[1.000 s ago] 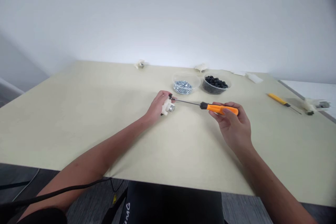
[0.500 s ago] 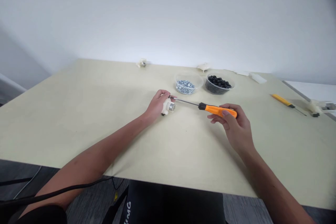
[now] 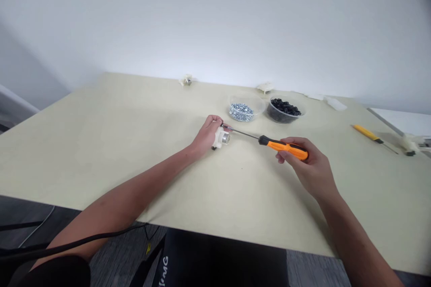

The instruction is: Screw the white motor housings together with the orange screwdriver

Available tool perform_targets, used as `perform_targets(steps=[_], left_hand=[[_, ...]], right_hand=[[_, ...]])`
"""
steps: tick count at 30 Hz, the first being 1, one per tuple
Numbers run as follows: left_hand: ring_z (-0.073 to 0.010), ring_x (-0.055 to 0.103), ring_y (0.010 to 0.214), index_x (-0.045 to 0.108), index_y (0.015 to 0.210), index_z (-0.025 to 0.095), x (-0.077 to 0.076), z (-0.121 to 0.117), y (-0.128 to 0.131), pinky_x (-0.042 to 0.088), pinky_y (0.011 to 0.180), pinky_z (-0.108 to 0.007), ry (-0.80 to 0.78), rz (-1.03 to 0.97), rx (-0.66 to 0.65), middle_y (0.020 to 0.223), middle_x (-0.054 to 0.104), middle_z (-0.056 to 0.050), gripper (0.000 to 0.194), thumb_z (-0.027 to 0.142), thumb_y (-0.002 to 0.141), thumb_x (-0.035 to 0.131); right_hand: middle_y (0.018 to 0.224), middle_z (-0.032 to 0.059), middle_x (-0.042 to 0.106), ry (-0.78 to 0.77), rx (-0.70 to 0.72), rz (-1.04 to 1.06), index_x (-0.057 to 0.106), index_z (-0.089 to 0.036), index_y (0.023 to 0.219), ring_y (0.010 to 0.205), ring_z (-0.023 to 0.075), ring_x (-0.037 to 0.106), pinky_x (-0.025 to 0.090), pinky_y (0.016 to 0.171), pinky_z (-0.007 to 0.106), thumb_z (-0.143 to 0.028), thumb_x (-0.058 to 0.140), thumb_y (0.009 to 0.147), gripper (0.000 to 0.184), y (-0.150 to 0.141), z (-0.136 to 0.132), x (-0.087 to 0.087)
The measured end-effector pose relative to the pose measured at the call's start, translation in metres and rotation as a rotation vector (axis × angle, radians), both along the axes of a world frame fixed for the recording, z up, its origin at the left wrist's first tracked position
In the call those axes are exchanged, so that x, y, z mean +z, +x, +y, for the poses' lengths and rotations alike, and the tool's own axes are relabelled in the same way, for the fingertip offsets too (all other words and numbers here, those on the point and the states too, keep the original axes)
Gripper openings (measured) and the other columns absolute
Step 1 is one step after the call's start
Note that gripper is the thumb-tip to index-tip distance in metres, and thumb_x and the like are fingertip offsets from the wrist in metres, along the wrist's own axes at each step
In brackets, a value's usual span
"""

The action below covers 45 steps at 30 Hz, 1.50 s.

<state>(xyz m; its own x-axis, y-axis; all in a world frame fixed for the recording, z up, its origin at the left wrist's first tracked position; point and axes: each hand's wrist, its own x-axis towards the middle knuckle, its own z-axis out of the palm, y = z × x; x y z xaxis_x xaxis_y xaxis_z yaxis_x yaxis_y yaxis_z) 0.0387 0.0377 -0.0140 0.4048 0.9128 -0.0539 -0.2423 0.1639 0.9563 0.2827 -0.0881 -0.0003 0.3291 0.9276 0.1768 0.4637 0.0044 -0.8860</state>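
Note:
My left hand (image 3: 204,138) is closed around a small white plastic part with a silver motor (image 3: 222,138), a little above the middle of the table. Small black pieces show at its top and bottom edges. In my right hand (image 3: 314,166) is an orange and black screwdriver (image 3: 283,147), gripped by the handle with its shaft pointing left. The screwdriver's tip meets the upper end of the white part, by my left fingertips; the exact contact is too small to make out.
Behind my hands stand a clear bowl of silver screws (image 3: 241,112) and a clear bowl of black pieces (image 3: 285,110). A yellow screwdriver (image 3: 367,133) lies at the right, near another white motor part (image 3: 409,144). More white parts (image 3: 186,80) sit along the back edge.
My right fingers have shifted around the handle, and the screwdriver has turned in them. The tip stays at the white part. The whole view has drifted slightly.

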Motion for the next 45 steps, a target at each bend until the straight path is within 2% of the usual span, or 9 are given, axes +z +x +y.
perform_targets(steps=[4,8,14,24,28,30,36,39,45], left_hand=[[-0.0141,0.064,0.067,0.049,0.107,0.025,0.001,-0.002,-0.002,0.049,0.054,-0.023,0.03,0.042,-0.02,0.089,0.068,-0.004,0.018,0.037,0.094,0.046],[-0.0133,0.064,0.069,0.05,0.098,0.023,0.004,-0.005,-0.003,0.047,0.054,-0.02,0.078,0.056,0.001,0.091,0.069,-0.005,0.025,0.046,0.097,0.041],[-0.0127,0.064,0.072,0.047,0.092,0.021,0.007,-0.007,-0.002,0.047,0.056,-0.02,0.046,0.047,0.01,0.095,0.07,-0.006,0.018,0.039,0.097,0.044],[-0.0122,0.06,0.067,0.049,0.092,0.02,0.007,-0.007,0.0,0.043,0.051,-0.021,0.014,0.078,0.054,0.099,0.07,-0.008,0.021,0.041,0.095,0.046],[-0.0153,0.063,0.078,0.048,0.094,0.021,0.005,-0.006,-0.001,0.045,0.056,-0.023,-0.001,0.055,0.042,0.1,0.07,-0.007,0.01,0.028,0.088,0.051],[-0.0158,0.063,0.082,0.048,0.097,0.021,0.003,-0.007,-0.001,0.046,0.06,-0.025,0.004,0.082,0.024,0.104,0.069,-0.007,0.015,0.022,0.083,0.053],[-0.0163,0.06,0.094,0.044,0.108,0.02,0.004,-0.013,-0.003,0.047,0.07,-0.027,0.102,0.161,-0.019,0.114,0.063,-0.009,0.029,0.017,0.081,0.053],[-0.0155,0.059,0.092,0.041,0.113,0.02,0.005,-0.014,-0.002,0.046,0.07,-0.027,0.135,0.194,-0.024,0.116,0.061,-0.009,0.034,0.016,0.081,0.052],[-0.0151,0.059,0.089,0.04,0.116,0.021,0.005,-0.013,-0.003,0.044,0.067,-0.027,0.152,0.235,-0.043,0.117,0.06,-0.009,0.038,0.015,0.079,0.05]], right_hand=[[0.075,0.0002,0.069,0.007,-0.011,-0.003,0.064,-0.027,0.103,0.073,0.0177,0.068,0.056,0.073,0.031,-0.041,0.073,0.079,0.029,0.0,0.001,-0.002],[0.074,0.0005,0.069,0.014,-0.005,0.009,0.063,-0.027,0.103,0.076,0.0194,0.069,0.056,0.074,0.033,-0.041,0.071,0.081,0.028,-0.001,0.001,-0.003],[0.072,0.0002,0.068,0.014,-0.015,0.002,0.063,-0.027,0.102,0.073,0.02,0.069,0.055,0.074,0.035,-0.043,0.071,0.08,0.028,-0.001,0.001,-0.003],[0.076,0.0016,0.069,0.008,-0.012,0.011,0.063,-0.027,0.101,0.074,0.0219,0.069,0.055,0.075,0.039,-0.044,0.072,0.079,0.028,-0.004,0.0,0.001],[0.076,0.002,0.069,0.01,-0.016,0.026,0.063,-0.027,0.101,0.074,0.0224,0.07,0.055,0.075,0.039,-0.044,0.073,0.079,0.03,-0.004,0.001,0.001],[0.075,0.0019,0.068,0.009,-0.024,0.035,0.064,-0.027,0.101,0.075,0.0225,0.07,0.055,0.075,0.039,-0.043,0.073,0.079,0.029,-0.003,0.002,0.0],[0.078,0.0033,0.067,-0.028,-0.002,0.284,0.065,-0.023,0.1,0.074,0.0202,0.067,0.056,0.076,0.039,-0.04,0.076,0.076,0.032,0.001,0.006,-0.009],[0.083,0.0036,0.066,-0.019,0.027,0.417,0.066,-0.02,0.098,0.072,0.017,0.066,0.057,0.075,0.036,-0.036,0.08,0.072,0.033,0.001,0.009,-0.013],[0.081,0.0033,0.065,-0.051,0.04,0.475,0.068,-0.02,0.096,0.07,0.015,0.064,0.058,0.073,0.033,-0.035,0.079,0.075,0.029,-0.001,0.011,-0.014]])
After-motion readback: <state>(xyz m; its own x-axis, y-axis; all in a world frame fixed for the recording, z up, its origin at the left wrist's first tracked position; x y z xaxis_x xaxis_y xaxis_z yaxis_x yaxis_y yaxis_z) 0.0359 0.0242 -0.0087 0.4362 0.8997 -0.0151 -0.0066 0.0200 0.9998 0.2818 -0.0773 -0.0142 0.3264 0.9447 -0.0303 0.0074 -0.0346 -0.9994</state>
